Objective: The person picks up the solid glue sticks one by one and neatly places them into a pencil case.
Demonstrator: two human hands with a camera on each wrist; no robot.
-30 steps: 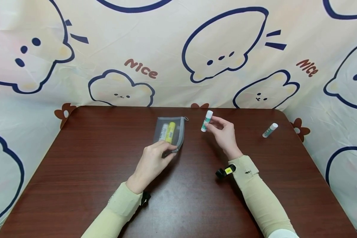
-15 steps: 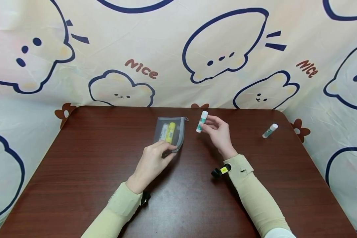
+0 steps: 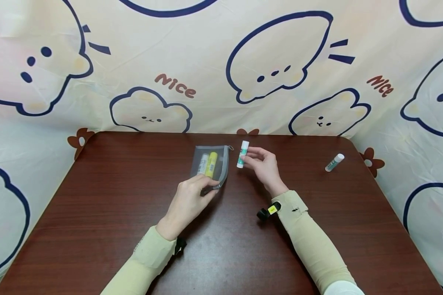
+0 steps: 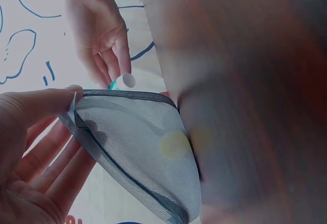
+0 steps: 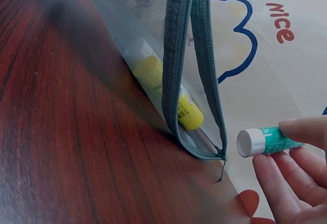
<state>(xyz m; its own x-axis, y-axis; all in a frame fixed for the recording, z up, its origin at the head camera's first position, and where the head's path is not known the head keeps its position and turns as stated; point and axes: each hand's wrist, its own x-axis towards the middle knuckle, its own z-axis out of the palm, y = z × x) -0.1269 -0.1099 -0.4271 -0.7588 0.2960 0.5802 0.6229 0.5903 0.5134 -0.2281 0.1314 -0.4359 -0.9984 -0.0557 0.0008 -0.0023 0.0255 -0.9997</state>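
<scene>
A grey mesh zipper pouch (image 3: 224, 164) lies on the table, its zipped side parted, as the right wrist view shows. My left hand (image 3: 192, 196) pinches the near corner of that opening between thumb and fingers. Inside the pouch are a yellow glue stick (image 3: 211, 164) and a white-grey one (image 3: 203, 163), side by side. My right hand (image 3: 265, 166) pinches a white and teal glue stick (image 5: 268, 140), cap upward in the head view, just right of the pouch. In the right wrist view one end of this stick points at the zipper opening (image 5: 196, 81), a small gap away.
Another white and teal glue stick (image 3: 334, 162) rests on the right part of the dark wooden table (image 3: 107, 205). A patterned cloth (image 3: 206, 53) rises behind the table and along both sides. Each wrist carries a small black camera.
My right hand has moved left with the glue stick, from well right of the pouch to close beside it. My left hand and the pouch have stayed in place.
</scene>
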